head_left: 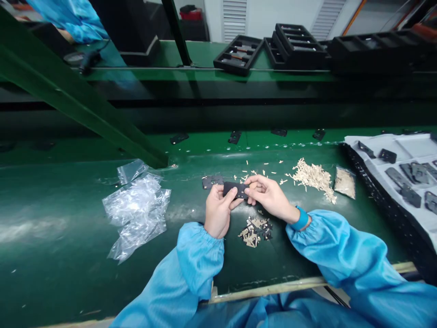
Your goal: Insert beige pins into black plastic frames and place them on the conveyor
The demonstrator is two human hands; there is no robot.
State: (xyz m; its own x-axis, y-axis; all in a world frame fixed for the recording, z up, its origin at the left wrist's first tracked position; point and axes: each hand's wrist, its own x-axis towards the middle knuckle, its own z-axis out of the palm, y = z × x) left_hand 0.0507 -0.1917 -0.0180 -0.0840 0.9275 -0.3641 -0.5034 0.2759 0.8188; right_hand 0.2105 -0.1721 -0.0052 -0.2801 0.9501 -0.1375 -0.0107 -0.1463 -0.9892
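A flat black plastic plate (235, 189) with small cutouts is held up over the green bench. My left hand (220, 209) grips its left end, thumb on top. At its right end, the fingertips of my right hand (268, 196) are pinched on the edge; whether a small piece is between them is too small to tell. Behind my left hand another black plate (211, 181) lies on the bench. Below my hands is a small pile of pale and black bits (256, 231). Farther right lies a larger heap of small cream-coloured pieces (312, 176), with several scattered toward my hands.
Crumpled clear plastic bags (136, 209) lie at left. A small filled bag (344, 182) is beside the heap. At right stands a white-lined tray (406, 148) of black parts. A green post (85, 105) slants across the left. Black trays (239, 54) sit on the shelf behind; a co-worker's blue sleeve (77, 18) shows.
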